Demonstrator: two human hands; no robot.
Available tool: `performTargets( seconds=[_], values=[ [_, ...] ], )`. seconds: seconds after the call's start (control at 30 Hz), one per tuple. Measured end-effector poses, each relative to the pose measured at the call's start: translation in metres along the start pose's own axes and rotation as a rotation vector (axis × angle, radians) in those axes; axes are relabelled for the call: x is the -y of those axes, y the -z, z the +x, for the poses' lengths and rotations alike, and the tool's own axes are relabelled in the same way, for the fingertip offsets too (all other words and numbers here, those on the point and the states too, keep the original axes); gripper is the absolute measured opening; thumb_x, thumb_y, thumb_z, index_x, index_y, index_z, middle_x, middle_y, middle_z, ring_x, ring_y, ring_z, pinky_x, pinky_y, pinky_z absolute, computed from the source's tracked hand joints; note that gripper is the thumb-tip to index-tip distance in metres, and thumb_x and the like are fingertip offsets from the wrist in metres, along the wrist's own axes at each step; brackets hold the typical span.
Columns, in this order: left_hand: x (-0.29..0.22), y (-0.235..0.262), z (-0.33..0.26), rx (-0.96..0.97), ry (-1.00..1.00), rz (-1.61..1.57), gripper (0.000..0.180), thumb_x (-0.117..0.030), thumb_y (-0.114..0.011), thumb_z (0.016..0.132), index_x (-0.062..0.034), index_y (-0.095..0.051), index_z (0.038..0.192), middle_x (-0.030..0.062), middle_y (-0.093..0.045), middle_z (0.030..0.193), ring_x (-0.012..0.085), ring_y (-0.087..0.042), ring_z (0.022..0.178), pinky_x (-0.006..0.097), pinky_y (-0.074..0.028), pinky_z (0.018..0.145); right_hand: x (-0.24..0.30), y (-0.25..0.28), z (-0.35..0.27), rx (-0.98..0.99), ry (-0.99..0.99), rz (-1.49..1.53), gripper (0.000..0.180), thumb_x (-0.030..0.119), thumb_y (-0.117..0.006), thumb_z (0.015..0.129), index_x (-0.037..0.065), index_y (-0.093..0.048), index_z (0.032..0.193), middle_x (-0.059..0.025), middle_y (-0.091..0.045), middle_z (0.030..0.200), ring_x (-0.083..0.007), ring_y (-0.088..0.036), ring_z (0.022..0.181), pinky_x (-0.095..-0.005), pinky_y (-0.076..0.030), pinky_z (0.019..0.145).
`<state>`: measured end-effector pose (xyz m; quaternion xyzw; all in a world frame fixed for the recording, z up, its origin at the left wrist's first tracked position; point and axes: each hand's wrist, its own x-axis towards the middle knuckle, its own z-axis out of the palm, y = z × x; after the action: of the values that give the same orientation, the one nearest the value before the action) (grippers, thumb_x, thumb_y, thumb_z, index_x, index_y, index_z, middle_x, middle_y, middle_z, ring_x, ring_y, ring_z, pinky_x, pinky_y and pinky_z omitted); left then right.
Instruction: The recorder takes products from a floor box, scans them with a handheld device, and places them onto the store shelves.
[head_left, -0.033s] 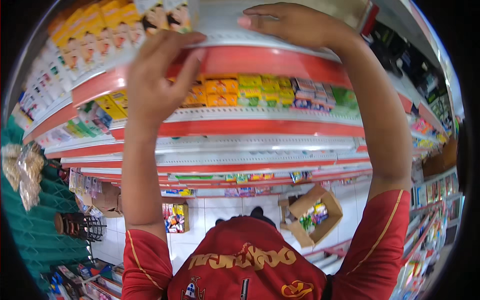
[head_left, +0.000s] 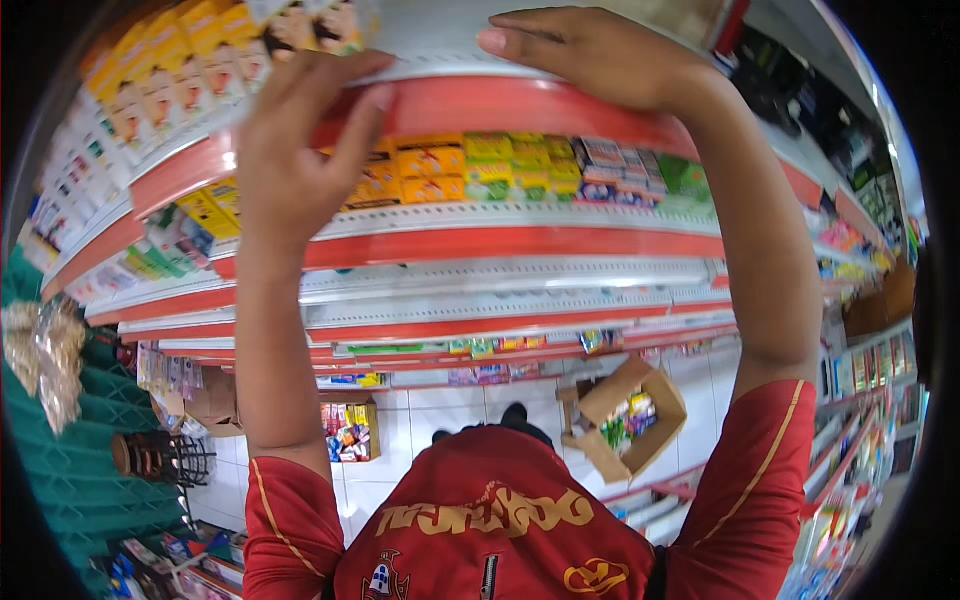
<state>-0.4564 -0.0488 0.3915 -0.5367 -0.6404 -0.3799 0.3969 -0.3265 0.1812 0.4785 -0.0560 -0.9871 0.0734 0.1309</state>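
Note:
Both arms reach up to the top shelf (head_left: pixel 440 40) with its red front edge. My left hand (head_left: pixel 295 150) is at that edge, thumb apart from the outstretched fingers, beside a row of yellow-and-white boxes (head_left: pixel 200 60). Nothing shows in its grasp. Above the right part of the same shelf is my right hand (head_left: pixel 610 55), fingers pointing left and thumb apart, also without a visible object. Whether its fingertips touch the shelf, I cannot tell. One level down stand orange boxes (head_left: pixel 432 170), yellow-green boxes (head_left: pixel 525 165) and dark-and-white small boxes (head_left: pixel 620 170).
More shelves with red edges step down below. On the tiled floor stand an open carton (head_left: pixel 650 440) of colourful packs and a smaller carton (head_left: pixel 374 430) of packs. A green curtain (head_left: pixel 90 450) and hanging plastic bags (head_left: pixel 50 350) are at left. Stocked shelving (head_left: pixel 840 480) lines the right.
The shelves and their boxes have shifted slightly up and left in the picture, and my left hand with them. My right hand has stayed almost in place. Both hands keep their shape.

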Motion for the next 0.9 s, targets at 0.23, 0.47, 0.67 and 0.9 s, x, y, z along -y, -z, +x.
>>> performTargets(
  seconds=[0.23,0.47,0.67,0.9],
  values=[
    [0.008,-0.023,-0.009,0.058,-0.086,0.05,0.023,-0.017,-0.068,0.098,-0.0105,-0.077,0.118,0.0063,-0.069,0.097,0.0182,-0.062,0.088,0.03,-0.049,0.084,-0.056,-0.114,-0.158,-0.71,0.331,-0.192,0.043,0.028,-0.066,0.094,0.004,-0.068,0.13,-0.0254,-0.056,0.145,-0.041,-0.052,0.137,-0.0536,-0.033,0.118],
    [0.036,-0.023,-0.014,0.002,0.111,0.133,0.032,-0.026,-0.058,0.107,-0.0086,-0.072,0.129,0.0066,-0.075,0.122,0.0127,-0.068,0.112,0.027,-0.051,0.095,-0.075,-0.414,-0.432,-0.398,-0.423,0.403,0.016,0.009,-0.067,0.091,0.005,-0.073,0.105,-0.0165,-0.073,0.105,-0.0357,-0.068,0.1,-0.0454,-0.052,0.089],
    [-0.006,-0.046,-0.039,-0.133,0.174,0.337,0.056,-0.05,-0.045,0.107,-0.007,-0.07,0.131,0.0141,-0.071,0.127,0.0312,-0.066,0.117,0.04,-0.053,0.097,-0.069,-0.497,-0.637,0.155,-0.938,0.542,0.028,0.027,-0.06,0.097,0.007,-0.075,0.109,-0.02,-0.075,0.102,-0.0374,-0.072,0.094,-0.044,-0.057,0.085],
    [-0.154,-0.178,-0.164,0.173,0.207,0.801,0.097,-0.052,-0.048,0.105,0.0018,0.011,0.16,0.0239,-0.009,0.169,0.058,-0.004,0.151,0.065,-0.021,0.121,-0.157,-0.536,-0.775,0.689,-1.17,0.631,0.04,0.042,-0.059,0.096,0.007,-0.074,0.11,-0.0205,-0.073,0.112,-0.0394,-0.068,0.109,-0.0471,-0.053,0.096]
  ],
)
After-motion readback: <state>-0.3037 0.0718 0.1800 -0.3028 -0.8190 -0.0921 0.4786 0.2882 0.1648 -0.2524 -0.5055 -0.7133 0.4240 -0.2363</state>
